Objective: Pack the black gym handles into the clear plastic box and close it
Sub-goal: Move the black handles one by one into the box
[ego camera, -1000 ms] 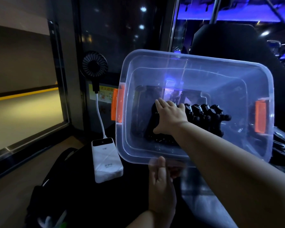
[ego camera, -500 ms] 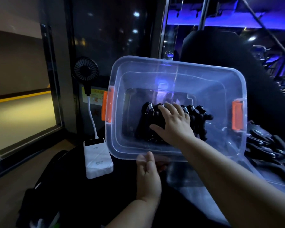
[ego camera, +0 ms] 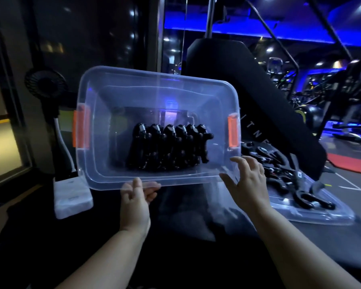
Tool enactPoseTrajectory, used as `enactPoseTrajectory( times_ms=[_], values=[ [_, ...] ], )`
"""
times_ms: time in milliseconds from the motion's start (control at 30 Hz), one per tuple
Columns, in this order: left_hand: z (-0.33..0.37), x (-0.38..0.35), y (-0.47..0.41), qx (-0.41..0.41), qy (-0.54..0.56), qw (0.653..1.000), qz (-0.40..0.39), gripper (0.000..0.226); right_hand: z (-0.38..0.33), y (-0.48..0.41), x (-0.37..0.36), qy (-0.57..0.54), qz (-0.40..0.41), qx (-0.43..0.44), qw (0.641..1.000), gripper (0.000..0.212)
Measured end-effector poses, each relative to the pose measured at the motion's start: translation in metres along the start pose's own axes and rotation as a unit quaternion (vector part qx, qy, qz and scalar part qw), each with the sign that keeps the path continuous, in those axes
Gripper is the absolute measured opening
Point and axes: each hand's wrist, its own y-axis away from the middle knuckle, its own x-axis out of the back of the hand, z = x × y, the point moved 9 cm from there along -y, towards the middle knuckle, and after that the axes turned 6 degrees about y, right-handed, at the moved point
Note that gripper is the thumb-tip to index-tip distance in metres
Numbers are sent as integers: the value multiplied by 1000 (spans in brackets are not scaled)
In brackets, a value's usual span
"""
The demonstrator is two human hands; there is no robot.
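Left grip pinches the near rim of the clear plastic box, holding it tilted toward the camera. Right grip was inside on the handles a second ago and is now out, fingers spread, holding nothing, just beside the near right corner. Judged: batch seated. The box holds one tidy row of black gym handles, with no lid on. More loose handles lie on a clear lid to the right, so packing is unfinished.
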Motion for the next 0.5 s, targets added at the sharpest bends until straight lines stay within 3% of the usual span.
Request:
enactPoseTrajectory(
  times_ms=[200,500],
  values=[
    [-5,1,0,6,-4,1000,4,32,77,14,14,88,-64,-143,984,49],
    [-4,-2,4,7,-1,1000,15,25,163,47,20,175,-135,-341,914,56]
  ],
)
